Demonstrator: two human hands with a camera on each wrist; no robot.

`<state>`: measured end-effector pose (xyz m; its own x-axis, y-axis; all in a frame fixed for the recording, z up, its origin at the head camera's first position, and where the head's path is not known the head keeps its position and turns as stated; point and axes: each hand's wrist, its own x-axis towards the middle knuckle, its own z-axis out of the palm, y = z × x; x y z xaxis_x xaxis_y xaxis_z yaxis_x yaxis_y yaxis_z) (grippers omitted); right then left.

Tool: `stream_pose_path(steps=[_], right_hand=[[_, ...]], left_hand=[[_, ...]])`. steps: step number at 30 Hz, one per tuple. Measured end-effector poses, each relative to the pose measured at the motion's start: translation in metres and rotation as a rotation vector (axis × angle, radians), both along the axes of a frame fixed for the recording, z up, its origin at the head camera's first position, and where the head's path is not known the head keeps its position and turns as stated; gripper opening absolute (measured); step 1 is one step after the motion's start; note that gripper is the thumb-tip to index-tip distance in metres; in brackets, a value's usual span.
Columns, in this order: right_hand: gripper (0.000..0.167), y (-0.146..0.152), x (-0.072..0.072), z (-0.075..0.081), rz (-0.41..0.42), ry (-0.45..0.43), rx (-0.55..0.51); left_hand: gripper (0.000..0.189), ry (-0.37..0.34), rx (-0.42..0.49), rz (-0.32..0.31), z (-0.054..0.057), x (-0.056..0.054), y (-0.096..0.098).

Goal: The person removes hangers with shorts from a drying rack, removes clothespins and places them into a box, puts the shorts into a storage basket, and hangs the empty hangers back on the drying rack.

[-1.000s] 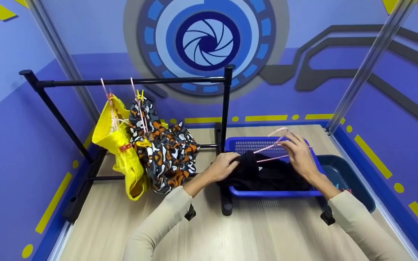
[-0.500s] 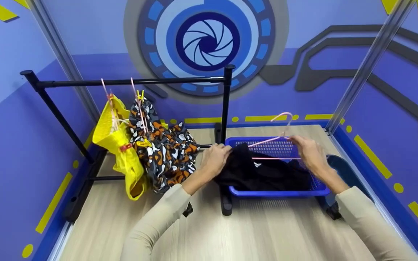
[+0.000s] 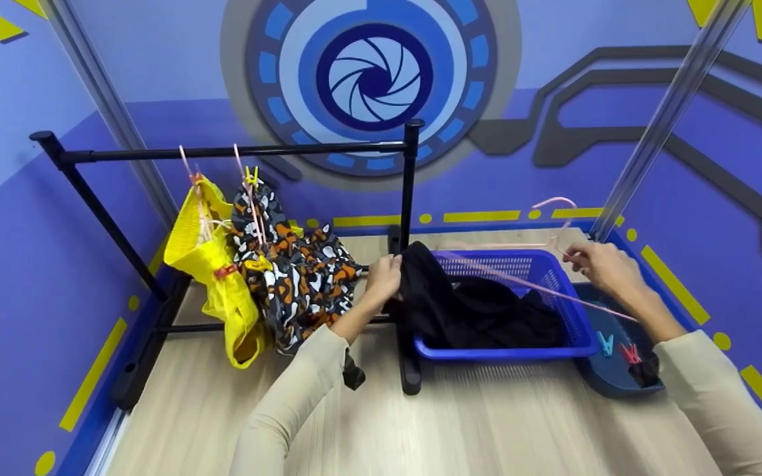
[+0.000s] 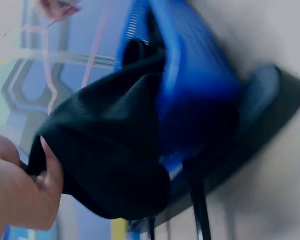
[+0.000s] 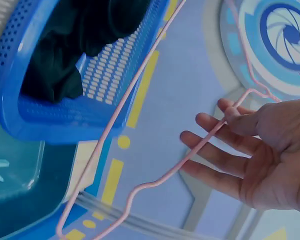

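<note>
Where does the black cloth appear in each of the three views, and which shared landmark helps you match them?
Head: black cloth, just right of and below centre.
Left wrist: black cloth, middle, towards left.
Right wrist: black cloth, upper left.
Shared landmark: blue basket.

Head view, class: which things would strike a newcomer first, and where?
At left, a bright yellow garment and a patterned garment hang from the black rack. Behind, a big round blue emblem sits at upper middle. At right, the left grip holds black cloth at the blue basket's left end, the right grip a pink hanger.
</note>
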<state>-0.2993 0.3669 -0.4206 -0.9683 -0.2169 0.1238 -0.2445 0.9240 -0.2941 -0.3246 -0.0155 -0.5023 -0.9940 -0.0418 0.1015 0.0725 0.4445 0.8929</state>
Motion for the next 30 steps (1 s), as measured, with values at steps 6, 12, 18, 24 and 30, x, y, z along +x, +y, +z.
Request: stream_pose_path(steps=[6, 12, 18, 24, 30], right_hand=[[0.016, 0.010, 0.003, 0.004, 0.042, -0.106, -0.120], [0.020, 0.001, 0.004, 0.003, 0.037, -0.254, -0.270], [0.025, -0.009, 0.006, 0.004, 0.036, -0.370, -0.341], [0.027, -0.016, 0.011, 0.011, 0.031, -0.453, -0.397], [0.029, -0.023, 0.018, 0.023, 0.071, -0.498, -0.456]], left_hand=[[0.030, -0.194, 0.562, -0.166, 0.005, -0.002, 0.016], [0.045, -0.061, 0.109, -0.412, -0.004, 0.002, 0.035], [0.039, 0.205, -0.823, -0.807, -0.013, 0.019, 0.037], [0.036, 0.276, -1.018, -0.908, -0.002, 0.030, 0.023], [0.025, 0.316, -0.918, -0.869, 0.035, 0.027, -0.014]])
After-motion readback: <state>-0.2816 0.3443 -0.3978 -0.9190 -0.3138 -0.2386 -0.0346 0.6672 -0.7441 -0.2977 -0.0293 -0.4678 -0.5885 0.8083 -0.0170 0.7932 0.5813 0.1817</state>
